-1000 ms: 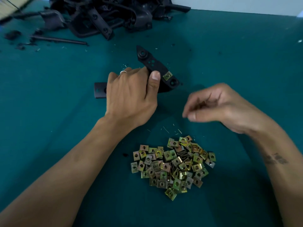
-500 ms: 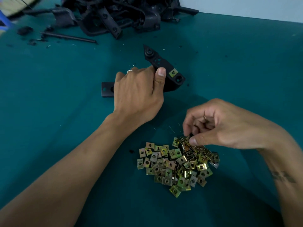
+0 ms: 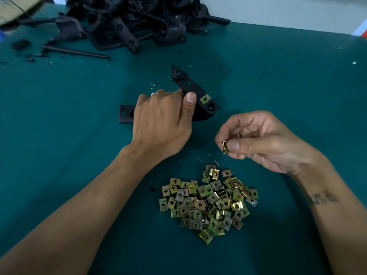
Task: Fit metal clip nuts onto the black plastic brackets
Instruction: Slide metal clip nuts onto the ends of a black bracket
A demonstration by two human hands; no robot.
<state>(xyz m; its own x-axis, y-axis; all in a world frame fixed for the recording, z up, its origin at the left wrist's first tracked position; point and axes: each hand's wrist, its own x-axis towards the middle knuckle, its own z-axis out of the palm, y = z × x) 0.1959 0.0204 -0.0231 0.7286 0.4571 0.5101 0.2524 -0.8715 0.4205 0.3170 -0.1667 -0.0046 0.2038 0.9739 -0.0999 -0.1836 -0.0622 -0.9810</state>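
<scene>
Left hand [image 3: 158, 124] gripped the black plastic bracket [image 3: 190, 90] on the green bench [image 3: 288, 80]; right hand [image 3: 264, 139] pinched one clip nut [image 3: 224, 147] above the pile of clip nuts [image 3: 208, 201].

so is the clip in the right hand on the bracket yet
Not yet. The right hand pinches the clip in the air, apart from the bracket the left hand holds.

Teal counter [image 3: 59, 135]. Left grip [image 3: 160, 120] holds black bracket [image 3: 190, 86], one clip nut fitted [image 3: 205, 99]. Right grip [image 3: 264, 139] pinches single clip nut [image 3: 224, 147]. Loose clip-nut heap [image 3: 208, 203] nearside; bracket pile [image 3: 135, 20] at far edge.
</scene>
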